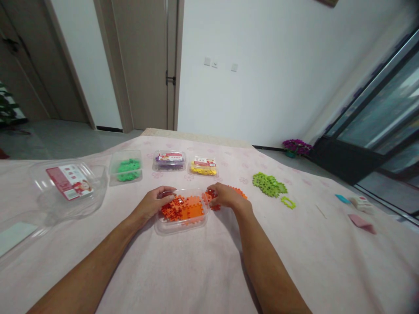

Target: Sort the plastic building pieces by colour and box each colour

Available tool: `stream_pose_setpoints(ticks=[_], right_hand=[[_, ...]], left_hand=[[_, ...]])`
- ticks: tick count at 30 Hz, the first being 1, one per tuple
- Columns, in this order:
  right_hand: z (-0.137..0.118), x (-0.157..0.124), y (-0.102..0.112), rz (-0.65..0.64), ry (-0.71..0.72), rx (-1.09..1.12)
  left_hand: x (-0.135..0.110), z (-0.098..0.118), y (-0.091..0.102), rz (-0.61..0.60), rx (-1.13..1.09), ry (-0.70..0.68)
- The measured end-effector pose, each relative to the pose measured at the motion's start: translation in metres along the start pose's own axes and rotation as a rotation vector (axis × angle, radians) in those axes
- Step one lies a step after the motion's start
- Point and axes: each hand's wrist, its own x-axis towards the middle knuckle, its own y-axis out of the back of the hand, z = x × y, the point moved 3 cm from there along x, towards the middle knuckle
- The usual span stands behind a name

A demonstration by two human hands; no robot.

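Observation:
A clear plastic container (180, 229) stands on the pink cloth in front of me, holding orange interlocking building pieces (193, 208), some lying flat and some jumbled. My left hand (153, 204) grips its left side, with the thumb over the rim near the pieces. At the right wall, my right hand (227, 197) is closed on a few orange pieces (214, 205); its fingers partly hide them. More orange pieces (239, 192) show behind the right hand on the cloth.
Behind stand boxes with green pieces (128, 169), purple pieces (169, 163) and yellow pieces (203, 169). A large clear tub (98, 192) lies left. Lime-green pieces (269, 185) lie right, with a pink scrap (362, 223) and blue scrap (342, 199) farther off.

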Motion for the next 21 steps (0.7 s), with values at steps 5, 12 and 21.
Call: stream_pose_setpoints(ticks=[5, 12, 21], right_hand=[[0.007, -0.001, -0.003, -0.03, -0.05, 0.103], [0.013, 0.002, 0.01, 0.204, -0.011, 0.231], [-0.037, -0.004, 0.01, 0.175, 0.271, 0.748]], left_hand=[[0.006, -0.005, 0.006, 0.032, -0.069, -0.034], [0.005, 0.001, 0.016, 0.148, -0.085, -0.046], [0.005, 0.001, 0.014, 0.154, -0.077, -0.056]])
